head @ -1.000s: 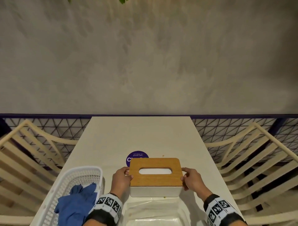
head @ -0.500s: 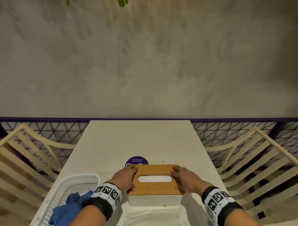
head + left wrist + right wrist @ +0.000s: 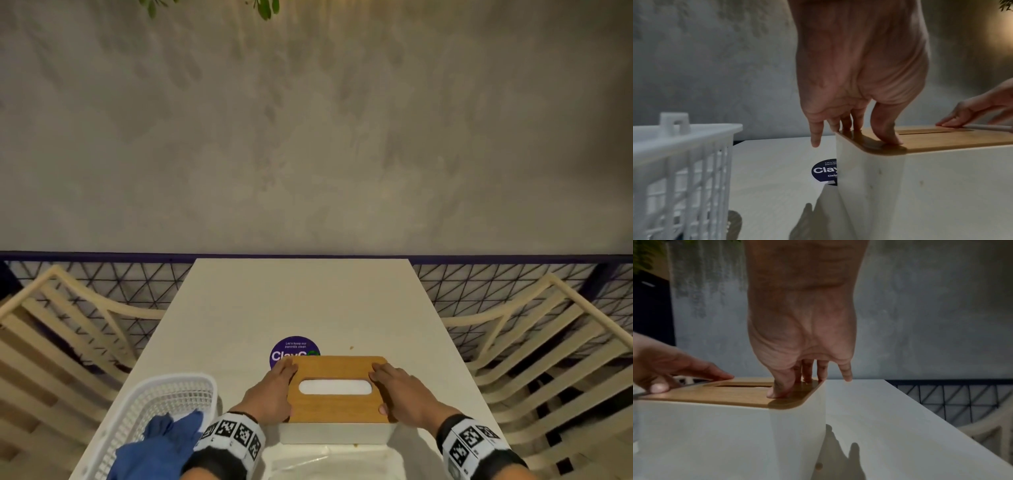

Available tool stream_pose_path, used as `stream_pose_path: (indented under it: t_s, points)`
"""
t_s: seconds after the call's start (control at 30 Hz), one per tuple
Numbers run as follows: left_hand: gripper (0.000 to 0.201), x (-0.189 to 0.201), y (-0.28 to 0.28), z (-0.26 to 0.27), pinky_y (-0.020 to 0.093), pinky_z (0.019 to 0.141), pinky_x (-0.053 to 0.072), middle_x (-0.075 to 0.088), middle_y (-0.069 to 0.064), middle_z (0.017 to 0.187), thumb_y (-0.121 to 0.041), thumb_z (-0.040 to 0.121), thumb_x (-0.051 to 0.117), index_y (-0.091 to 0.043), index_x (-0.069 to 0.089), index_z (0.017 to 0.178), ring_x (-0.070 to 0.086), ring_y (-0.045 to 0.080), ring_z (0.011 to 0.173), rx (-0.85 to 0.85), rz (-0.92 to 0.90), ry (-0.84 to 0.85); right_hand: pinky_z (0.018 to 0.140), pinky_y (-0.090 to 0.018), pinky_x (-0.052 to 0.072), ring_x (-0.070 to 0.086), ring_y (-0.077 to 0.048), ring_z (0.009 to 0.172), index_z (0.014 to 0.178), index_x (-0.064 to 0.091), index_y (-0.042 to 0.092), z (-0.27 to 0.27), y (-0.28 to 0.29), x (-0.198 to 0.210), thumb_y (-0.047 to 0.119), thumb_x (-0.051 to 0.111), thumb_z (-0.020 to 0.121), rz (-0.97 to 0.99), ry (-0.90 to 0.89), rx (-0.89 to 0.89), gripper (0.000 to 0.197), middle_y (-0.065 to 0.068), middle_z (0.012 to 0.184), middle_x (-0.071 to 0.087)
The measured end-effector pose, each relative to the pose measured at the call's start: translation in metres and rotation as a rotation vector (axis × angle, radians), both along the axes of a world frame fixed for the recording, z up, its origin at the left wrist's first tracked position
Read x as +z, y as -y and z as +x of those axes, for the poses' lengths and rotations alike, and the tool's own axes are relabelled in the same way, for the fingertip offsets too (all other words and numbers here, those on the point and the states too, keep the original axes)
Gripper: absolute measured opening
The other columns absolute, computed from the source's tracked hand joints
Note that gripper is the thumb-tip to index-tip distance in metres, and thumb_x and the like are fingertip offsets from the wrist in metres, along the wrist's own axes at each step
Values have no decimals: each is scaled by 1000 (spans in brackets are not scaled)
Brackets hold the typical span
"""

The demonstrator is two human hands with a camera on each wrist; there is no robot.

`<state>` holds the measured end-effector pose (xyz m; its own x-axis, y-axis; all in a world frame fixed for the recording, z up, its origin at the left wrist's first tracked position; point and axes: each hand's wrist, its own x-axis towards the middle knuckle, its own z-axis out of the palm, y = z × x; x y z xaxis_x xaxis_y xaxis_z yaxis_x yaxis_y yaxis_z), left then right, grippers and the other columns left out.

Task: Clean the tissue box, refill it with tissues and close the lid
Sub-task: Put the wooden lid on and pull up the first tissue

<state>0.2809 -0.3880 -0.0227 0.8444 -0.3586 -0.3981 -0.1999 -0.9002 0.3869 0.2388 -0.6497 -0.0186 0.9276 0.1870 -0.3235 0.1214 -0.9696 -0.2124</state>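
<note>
Under both hands, spread wide: pale desk (image 3: 301, 301), flanked by slatted chairs (image 3: 68, 342). Just left of the left hand (image 3: 270, 394): white mesh basket (image 3: 164, 387) holding a crumpled blue cloth (image 3: 161, 445). Between and beneath the hands: white tissue box (image 3: 334, 433), upright on the desk, wooden lid (image 3: 337, 407) seated flat on top, white showing through the oval slot (image 3: 335, 387). Left hand flat on the lid's left end, fingers straight, thumb (image 3: 888, 133) and fingertips pressing down, little finger hanging off the edge beside the box wall; nothing gripped. Right hand (image 3: 400, 394) mirrored on the lid's right end, fingers extended and pressing, thumb (image 3: 780, 389) planted near the slot, little finger clear past the corner; nothing gripped either. Beyond the left fingertips, half hidden behind the box: round purple sticker (image 3: 294, 347) stuck to the desk. Nearer than the wrists, at the desk's near edge: clear plastic wrapping (image 3: 325, 459), partly cut off. Small brown crumb (image 3: 351, 347) beyond the box.
</note>
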Motion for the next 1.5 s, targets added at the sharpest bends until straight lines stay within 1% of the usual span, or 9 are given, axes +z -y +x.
stream_pose_path:
  t_s: [0.17, 0.3, 0.43, 0.53, 0.63, 0.83, 1.3, 1.43, 1.5]
  points:
    - [82, -4, 3, -12, 37, 112, 32, 2, -7, 158, -11, 81, 58, -21, 12, 148, 21, 16, 142, 91, -69, 67, 81, -35, 34, 39, -27, 115, 125, 47, 19, -7, -13, 15, 20, 54, 86, -117, 99, 105, 39, -7, 128, 40]
    - [67, -12, 2, -24, 31, 107, 37, 16, -4, 154, -11, 84, 55, -18, 25, 144, 30, 17, 136, 199, -204, 117, 87, -38, 39, 40, -31, 113, 121, 55, 17, -4, -29, 19, 15, 51, 89, -253, 119, 216, 32, -11, 122, 43]
    - [76, -24, 3, -34, 23, 105, 36, 20, -3, 148, -25, 81, 68, -13, 26, 143, 40, 11, 122, 326, -431, 76, 88, -40, 39, 50, -33, 104, 111, 63, 14, 12, -37, 19, 10, 44, 93, -278, 142, 339, 27, -12, 114, 54]
    - [86, -30, 6, -37, 22, 99, 38, 23, -1, 148, -27, 75, 73, -17, 21, 144, 44, 10, 117, 408, -515, 108, 71, -32, 36, 54, -31, 95, 109, 62, 21, 24, -47, 19, 10, 47, 92, -188, 209, 392, 25, -9, 105, 56]
    - [87, -33, 7, -39, 26, 101, 37, 27, -3, 150, -32, 77, 70, -22, 18, 145, 42, 14, 126, 440, -484, 80, 70, -30, 28, 50, -31, 100, 125, 52, 18, 31, -63, 18, 21, 43, 98, -151, 220, 428, 28, -12, 112, 51]
    - [84, -32, 4, -45, 33, 96, 44, 35, -11, 147, -50, 79, 61, -33, 14, 146, 46, 12, 125, 470, -367, 55, 75, -32, 32, 49, -30, 100, 111, 62, 8, 39, -72, 14, 21, 47, 97, -102, 212, 459, 24, -12, 110, 54]
    - [84, -27, 6, -47, 35, 95, 44, 40, -9, 142, -51, 80, 60, -35, 11, 146, 48, 15, 123, 476, -332, 54, 61, -20, 30, 56, -22, 93, 101, 68, 12, 41, -64, 2, 8, 55, 89, 110, 250, 391, 19, -6, 103, 64]
    - [84, -26, 8, -46, 36, 97, 43, 38, -7, 144, -47, 82, 60, -33, 9, 147, 46, 15, 125, 458, -326, 46, 64, -18, 36, 53, -19, 84, 96, 72, 10, 49, -61, -1, 5, 57, 86, 228, 193, 271, 19, -1, 90, 52]
    - [85, -23, 10, -43, 37, 101, 41, 34, -3, 146, -44, 81, 62, -28, 10, 147, 42, 18, 128, 438, -291, 45, 61, -9, 33, 46, -9, 74, 93, 73, 7, 53, -59, -2, 2, 57, 85, 305, 140, 213, 18, 4, 80, 44]
